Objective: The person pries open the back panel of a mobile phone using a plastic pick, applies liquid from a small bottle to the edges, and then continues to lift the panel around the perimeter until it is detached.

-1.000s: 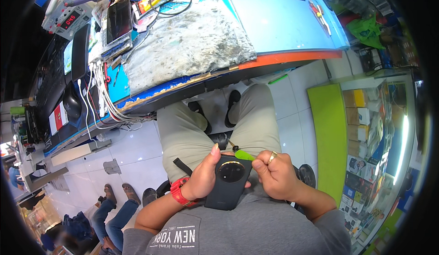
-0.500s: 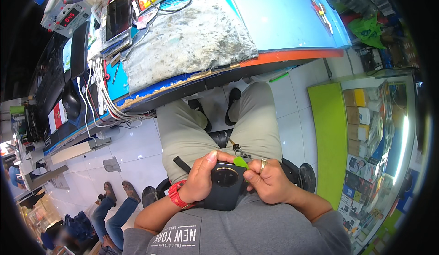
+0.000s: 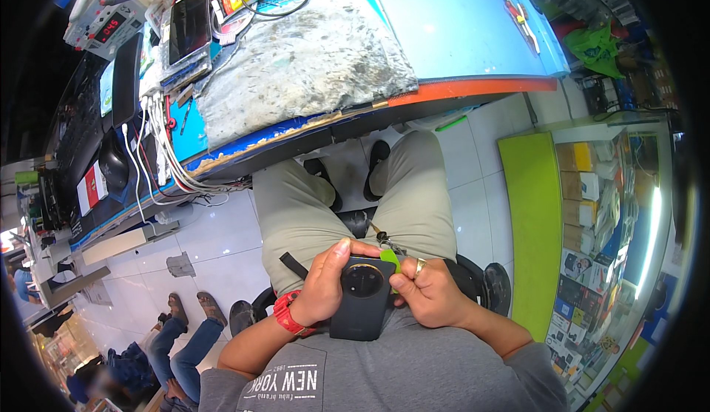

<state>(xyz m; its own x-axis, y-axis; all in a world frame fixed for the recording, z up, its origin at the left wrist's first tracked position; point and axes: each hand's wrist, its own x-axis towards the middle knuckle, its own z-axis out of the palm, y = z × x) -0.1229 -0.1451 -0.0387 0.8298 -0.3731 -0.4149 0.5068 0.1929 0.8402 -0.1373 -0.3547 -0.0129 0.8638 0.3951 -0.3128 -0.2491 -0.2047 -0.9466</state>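
A dark phone (image 3: 360, 310) with a large round camera ring stands tilted against my shirt, its back facing up. My left hand (image 3: 325, 282) grips it along the left side and top edge; a red watch (image 3: 286, 313) circles that wrist. In my right hand (image 3: 429, 290), which wears a ring, a thin green pry tool (image 3: 390, 259) is pinched. The tool's flat end touches the phone's upper right corner. How deep its edge sits at the seam cannot be made out.
Ahead is a workbench with a stained grey cloth (image 3: 303, 64), a light blue mat (image 3: 451, 35) and white cables (image 3: 159, 146). A glass display case (image 3: 592, 249) with a green side panel (image 3: 521, 227) stands right. Another person's sandalled feet (image 3: 211, 308) are at lower left.
My right hand and the green tool have shifted slightly at the phone's upper right corner, with the tool tip a little higher. My left hand and the phone stay almost still.
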